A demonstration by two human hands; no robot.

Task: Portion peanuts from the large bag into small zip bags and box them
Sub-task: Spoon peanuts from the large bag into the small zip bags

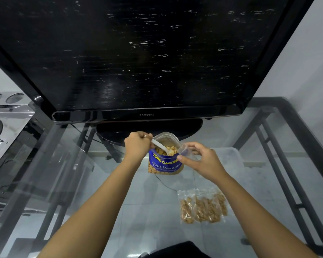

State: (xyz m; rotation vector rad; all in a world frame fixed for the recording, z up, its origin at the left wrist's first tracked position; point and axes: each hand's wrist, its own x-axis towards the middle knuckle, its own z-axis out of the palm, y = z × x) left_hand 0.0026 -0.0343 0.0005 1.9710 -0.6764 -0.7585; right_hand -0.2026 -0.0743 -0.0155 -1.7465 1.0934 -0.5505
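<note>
On the glass table (119, 192), a large Samsung television (138, 53) fills the far side, which leaves only the near strip as work space, so everything is kept close to the person. Right of centre a translucent plastic box (229, 155) waits, likely placed there to receive filled portions within easy reach of the right hand. Just in front of the TV's base stands the blue Tong Garden salted-peanut bag (164, 164), upright with its mouth spread open so it can be scooped from without being held. Nearer the person, to the right, a filled small zip bag (203, 207) of peanuts lies flat, set aside and not yet boxed. The right hand (203, 161) pinches an empty small zip bag (185, 149) by its rim, tilting the open mouth right against the big bag's edge, probably to catch spills. The left hand (137, 144) is fisted around the handle of a white plastic spoon (161, 147), whose bowl sits loaded among the peanuts, ready to lift across
</note>
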